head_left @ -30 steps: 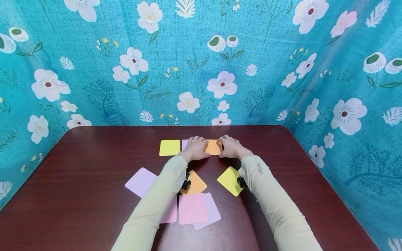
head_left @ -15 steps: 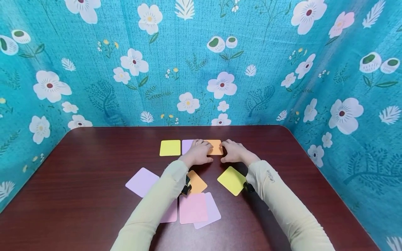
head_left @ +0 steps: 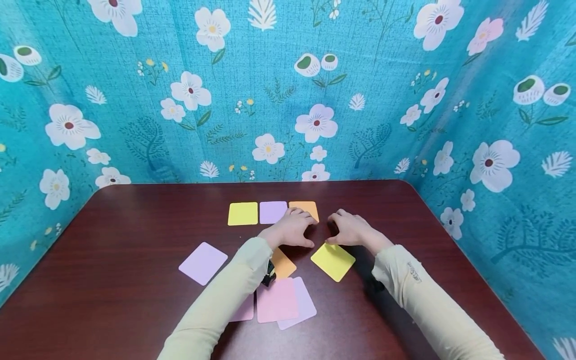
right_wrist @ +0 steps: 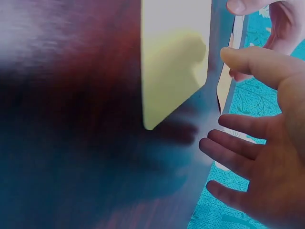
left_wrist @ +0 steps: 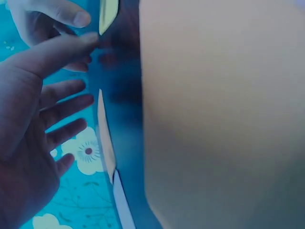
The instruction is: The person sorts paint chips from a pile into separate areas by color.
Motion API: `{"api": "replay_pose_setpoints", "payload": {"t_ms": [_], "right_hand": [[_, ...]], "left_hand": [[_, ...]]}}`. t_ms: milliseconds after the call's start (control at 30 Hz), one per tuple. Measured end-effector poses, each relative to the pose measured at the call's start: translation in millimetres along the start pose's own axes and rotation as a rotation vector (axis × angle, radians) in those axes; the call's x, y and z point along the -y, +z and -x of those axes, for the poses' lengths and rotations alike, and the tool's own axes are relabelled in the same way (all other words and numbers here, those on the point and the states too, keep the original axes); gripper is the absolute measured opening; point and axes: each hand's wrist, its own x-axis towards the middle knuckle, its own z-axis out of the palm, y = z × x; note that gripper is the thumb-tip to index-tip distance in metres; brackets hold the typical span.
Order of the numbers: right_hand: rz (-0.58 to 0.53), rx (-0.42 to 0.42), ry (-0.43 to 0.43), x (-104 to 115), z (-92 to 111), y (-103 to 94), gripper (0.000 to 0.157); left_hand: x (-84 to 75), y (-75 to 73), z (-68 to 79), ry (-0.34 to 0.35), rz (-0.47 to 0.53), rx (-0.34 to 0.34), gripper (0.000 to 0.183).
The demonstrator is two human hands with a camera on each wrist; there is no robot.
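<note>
My left hand (head_left: pixel 294 228) hovers with spread, slightly bent fingers in front of an orange card (head_left: pixel 306 206) and holds nothing. That card ends a back row, beside a purple card (head_left: pixel 272 213) and a yellow card (head_left: pixel 243 214). My right hand (head_left: pixel 353 230) is likewise spread and holds nothing. Its thumb is near the far corner of another yellow card (head_left: pixel 333 262), apart from it in the right wrist view. A second orange card (head_left: pixel 282 265) lies partly hidden under my left wrist; an orange-toned surface (left_wrist: pixel 224 114) fills much of the left wrist view.
On the dark wooden table (head_left: pixel 112 240) a pink card (head_left: pixel 275 300) overlaps a purple card (head_left: pixel 307 302). My left sleeve covers part of another pink card (head_left: pixel 245 310). A purple card (head_left: pixel 203 263) lies farther left. A blue floral cloth (head_left: pixel 270 90) hangs behind the table.
Both hands have left the orange card in the back row and drawn back toward me. My right hand has also moved right, away from my left. The row's cards are more exposed.
</note>
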Motion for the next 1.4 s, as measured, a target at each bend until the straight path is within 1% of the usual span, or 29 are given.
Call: {"api": "replay_pose_setpoints", "payload": {"t_ms": [200, 367, 500, 633, 767, 900, 1033, 1200, 1400], "right_hand": [[0.024, -0.017, -0.003, -0.7, 18.7, 4.2, 0.059], [0.024, -0.041, 0.002, 0.9, 33.9, 9.9, 0.06], [0.023, -0.056, 0.016, 4.0, 44.3, 13.4, 0.066], [0.021, -0.075, 0.043, 9.6, 54.7, 15.1, 0.077], [0.052, -0.111, 0.059, 14.5, 63.2, 18.9, 0.085], [0.085, -0.147, 0.042, 16.4, 66.1, 22.9, 0.085], [0.064, -0.145, 0.03, 17.4, 65.6, 23.5, 0.08], [0.042, -0.127, 0.019, 19.3, 64.1, 21.6, 0.078], [0.037, -0.12, 0.018, 20.7, 63.0, 21.6, 0.081]], "left_hand": [[-11.1, -1.5, 2.9, 0.097, 0.008, 0.063, 0.067], [-17.8, -1.0, 5.1, 0.141, -0.001, 0.092, 0.071], [-20.2, -0.3, 5.9, 0.16, -0.021, 0.093, 0.072], [-22.1, 0.6, 5.6, 0.172, -0.047, 0.097, 0.072], [-24.5, 0.4, 4.6, 0.18, -0.053, 0.106, 0.072], [-26.1, 1.1, 3.7, 0.19, -0.032, 0.101, 0.071], [-27.5, 4.2, 2.7, 0.205, -0.015, 0.089, 0.069], [-27.7, 6.9, 1.2, 0.202, -0.037, 0.073, 0.068], [-28.0, 6.4, 1.8, 0.182, -0.069, 0.056, 0.066]]}}
